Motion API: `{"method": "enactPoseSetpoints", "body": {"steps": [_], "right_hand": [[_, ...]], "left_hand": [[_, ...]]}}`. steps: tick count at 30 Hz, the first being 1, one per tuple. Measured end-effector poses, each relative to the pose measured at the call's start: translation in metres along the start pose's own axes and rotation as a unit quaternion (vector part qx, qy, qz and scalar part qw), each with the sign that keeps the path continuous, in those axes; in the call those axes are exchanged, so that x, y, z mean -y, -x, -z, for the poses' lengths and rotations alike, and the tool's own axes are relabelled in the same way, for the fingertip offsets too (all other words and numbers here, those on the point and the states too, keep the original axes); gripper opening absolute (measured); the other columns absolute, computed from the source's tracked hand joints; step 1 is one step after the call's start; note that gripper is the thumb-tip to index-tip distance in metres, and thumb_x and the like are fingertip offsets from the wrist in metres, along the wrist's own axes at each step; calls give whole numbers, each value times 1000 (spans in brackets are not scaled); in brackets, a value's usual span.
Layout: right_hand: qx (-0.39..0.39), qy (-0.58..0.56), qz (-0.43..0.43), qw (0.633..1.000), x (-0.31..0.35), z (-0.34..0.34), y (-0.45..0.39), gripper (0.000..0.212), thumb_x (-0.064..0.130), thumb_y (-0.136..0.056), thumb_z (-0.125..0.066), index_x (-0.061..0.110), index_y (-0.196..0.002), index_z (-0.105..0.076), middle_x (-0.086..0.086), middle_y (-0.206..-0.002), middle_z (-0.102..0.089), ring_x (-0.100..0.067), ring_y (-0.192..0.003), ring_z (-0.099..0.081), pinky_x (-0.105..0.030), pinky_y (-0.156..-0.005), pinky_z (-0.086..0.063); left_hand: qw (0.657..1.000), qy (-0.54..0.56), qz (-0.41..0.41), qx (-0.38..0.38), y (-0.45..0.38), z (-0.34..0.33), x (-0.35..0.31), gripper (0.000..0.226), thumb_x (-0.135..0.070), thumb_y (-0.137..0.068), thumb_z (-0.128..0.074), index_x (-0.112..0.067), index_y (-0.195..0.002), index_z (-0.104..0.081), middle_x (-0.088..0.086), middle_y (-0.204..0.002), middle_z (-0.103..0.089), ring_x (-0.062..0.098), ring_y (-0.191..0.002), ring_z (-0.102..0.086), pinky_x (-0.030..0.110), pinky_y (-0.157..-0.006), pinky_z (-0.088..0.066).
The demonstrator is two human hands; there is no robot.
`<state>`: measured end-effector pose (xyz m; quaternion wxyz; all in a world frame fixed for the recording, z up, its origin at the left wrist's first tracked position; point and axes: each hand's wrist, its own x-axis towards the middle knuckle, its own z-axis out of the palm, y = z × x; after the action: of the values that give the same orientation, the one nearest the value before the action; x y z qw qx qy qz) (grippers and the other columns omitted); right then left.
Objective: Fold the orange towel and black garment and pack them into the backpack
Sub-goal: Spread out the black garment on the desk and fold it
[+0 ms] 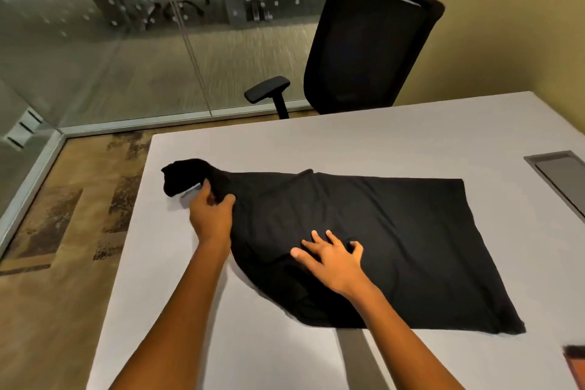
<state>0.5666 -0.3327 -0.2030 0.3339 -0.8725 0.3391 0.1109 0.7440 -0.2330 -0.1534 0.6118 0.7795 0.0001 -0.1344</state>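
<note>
Head cam: black garment (364, 231) spread on table (285, 149), left hand (210, 212) pinching the sleeve, right hand (332, 258) flat, fingers splayed, pinning the body. Fold sleeve inward w/ right pressed down, keep edges square.

- Your left hand (211, 216) is reaching to the far left, its bare forearm stretching up from the near edge of the view, wrist straight.
- Its fingers (228, 200) and thumb are curling around a bunched fold of the black garment (364, 231), pinching it.
- Your right hand (332, 258) is lying palm down on the garment, nearer to you and to the right of the left hand.
- Its fingers (316, 236) are spreading wide and nearly straight, pressing the cloth flat, with the forearm angling in from the near right.
</note>
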Motion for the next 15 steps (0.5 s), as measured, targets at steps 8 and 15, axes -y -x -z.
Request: {"method": "enactPoseSetpoints", "body": {"steps": [8,15], "right_hand": [[-110,-643,-10,758,-6,64,-17,72,46,-72,-77,8,-129,-54,-8,-122,-65,-21,-114,-61,-32,-95,-50],[-168,-737,-160,634,-71,49,-11,27,10,-92,-59,2,-118,-62,-16,-111,-69,-26,-91,-70,-35,-76,-59]], "left_hand": [[840,-243,-372,311,100,-78,18,45,0,-76,-52,-7,-120,-60,6,-112,-47,21,-87,-57,14,-77,-40],[724,-494,-411,250,117,-67,63,99,-31,-43,-90,-26,-133,-48,10,-125,-57,22,-107,-54,40,-73,-51]]}}
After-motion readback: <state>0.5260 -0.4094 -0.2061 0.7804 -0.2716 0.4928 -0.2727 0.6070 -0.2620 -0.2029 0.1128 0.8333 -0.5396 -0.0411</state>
